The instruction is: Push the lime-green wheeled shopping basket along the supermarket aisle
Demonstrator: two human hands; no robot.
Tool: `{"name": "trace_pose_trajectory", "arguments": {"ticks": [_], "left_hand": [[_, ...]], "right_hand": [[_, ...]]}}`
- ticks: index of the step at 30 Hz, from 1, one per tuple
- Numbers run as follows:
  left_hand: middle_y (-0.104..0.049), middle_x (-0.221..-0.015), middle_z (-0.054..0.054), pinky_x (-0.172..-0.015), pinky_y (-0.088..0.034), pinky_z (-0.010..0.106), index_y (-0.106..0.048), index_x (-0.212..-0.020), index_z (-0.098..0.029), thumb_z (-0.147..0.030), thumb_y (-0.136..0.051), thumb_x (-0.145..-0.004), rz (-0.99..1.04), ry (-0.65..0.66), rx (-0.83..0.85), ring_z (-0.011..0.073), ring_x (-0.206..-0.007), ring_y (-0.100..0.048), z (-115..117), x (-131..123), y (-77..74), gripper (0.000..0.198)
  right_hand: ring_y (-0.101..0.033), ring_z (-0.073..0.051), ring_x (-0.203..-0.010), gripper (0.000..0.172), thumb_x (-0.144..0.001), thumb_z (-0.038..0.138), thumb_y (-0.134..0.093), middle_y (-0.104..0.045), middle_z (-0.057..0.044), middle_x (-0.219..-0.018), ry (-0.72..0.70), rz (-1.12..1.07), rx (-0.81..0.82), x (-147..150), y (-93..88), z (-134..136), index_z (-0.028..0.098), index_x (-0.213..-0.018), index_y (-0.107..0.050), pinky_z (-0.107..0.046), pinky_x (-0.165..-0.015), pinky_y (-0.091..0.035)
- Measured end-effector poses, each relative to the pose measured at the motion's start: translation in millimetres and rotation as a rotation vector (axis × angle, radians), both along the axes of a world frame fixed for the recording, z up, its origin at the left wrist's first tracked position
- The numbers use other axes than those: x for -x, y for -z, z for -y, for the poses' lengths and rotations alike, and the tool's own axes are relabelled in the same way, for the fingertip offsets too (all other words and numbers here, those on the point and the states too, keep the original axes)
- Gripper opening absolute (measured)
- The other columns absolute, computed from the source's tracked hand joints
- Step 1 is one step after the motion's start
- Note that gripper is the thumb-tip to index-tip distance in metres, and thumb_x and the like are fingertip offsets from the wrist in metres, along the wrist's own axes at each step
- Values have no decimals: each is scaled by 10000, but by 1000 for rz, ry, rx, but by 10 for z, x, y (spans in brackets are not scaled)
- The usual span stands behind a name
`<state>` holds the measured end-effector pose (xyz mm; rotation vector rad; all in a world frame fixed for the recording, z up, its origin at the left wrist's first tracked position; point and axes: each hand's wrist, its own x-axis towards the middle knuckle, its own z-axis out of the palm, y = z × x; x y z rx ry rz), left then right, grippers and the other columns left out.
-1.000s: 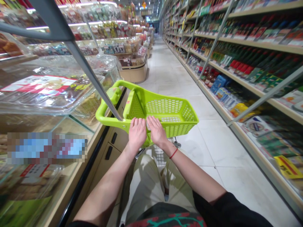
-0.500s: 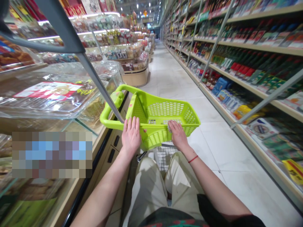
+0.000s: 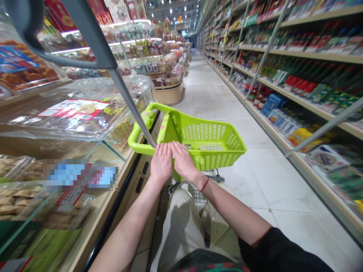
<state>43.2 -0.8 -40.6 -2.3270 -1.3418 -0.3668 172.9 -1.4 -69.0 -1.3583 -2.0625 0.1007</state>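
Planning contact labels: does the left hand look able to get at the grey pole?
Probably yes. The left hand appears to rest on the near rim of the green basket, fingers close to the lower end of the grey pole; nothing visible stands between them.

green basket point(image 3: 224, 160): 1 | red wristband point(image 3: 204, 185): 1 | forearms point(image 3: 133, 221): 2 | trouser legs point(image 3: 181, 219): 2 | cabinet handles point(image 3: 140, 185): 2
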Motion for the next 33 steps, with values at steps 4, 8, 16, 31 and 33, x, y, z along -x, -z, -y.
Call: {"name": "trace_pose_trajectory", "arguments": {"ticks": [4, 8, 16, 31, 33], "left_hand": [[-472, -1490, 195, -1240, -161, 477, -399, -1455, 10, -167, -402, -870, -13, 12, 15, 310, -1441, -364, -1, 31, 4, 611], [-425, -1532, 172, -1244, -39, 550, -352, -1493, -30, -143, -396, -850, -10, -19, 53, 284, -1477, -302, 27, 36, -37, 654], [-468, -1504, 154, -1211, 29, 626, -372, -1493, -94, -132, -397, -844, 25, 7, 62, 285, -1439, -366, 34, 123, -95, 651], [-545, -1427, 174, -1210, -13, 611, -429, -1456, -92, -180, -352, -919, 44, -10, 14, 304, -1380, -431, 35, 84, -20, 549], [-545, -1424, 177, -1211, -15, 611, -427, -1455, -86, -163, -364, -901, 43, -15, 14, 305, -1386, -425, 36, 80, -15, 563]], "right_hand": [[-383, -228, -1420, 649, -833, 7, -358, -471, -154, -1503, 14, 23, -35, -60, 39, -4, 74, -1476, -414, -452, -1230, -236], [-411, -245, -1392, 694, -785, -18, -375, -510, -154, -1466, 74, 45, -56, -397, 262, 22, 86, -1470, -418, -485, -1207, -265], [-439, -259, -1363, 624, -793, -21, -367, -568, -163, -1396, 300, 66, -72, -1003, 576, 113, 87, -1393, -503, -500, -1180, -289], [-357, -236, -1432, 620, -865, 29, -363, -445, -144, -1525, 62, 69, -45, 98, 6, -14, 66, -1482, -403, -447, -1227, -228], [-368, -241, -1425, 619, -874, 18, -350, -454, -144, -1518, 60, 103, -73, -19, 83, -5, 71, -1488, -395, -453, -1226, -228]]}}
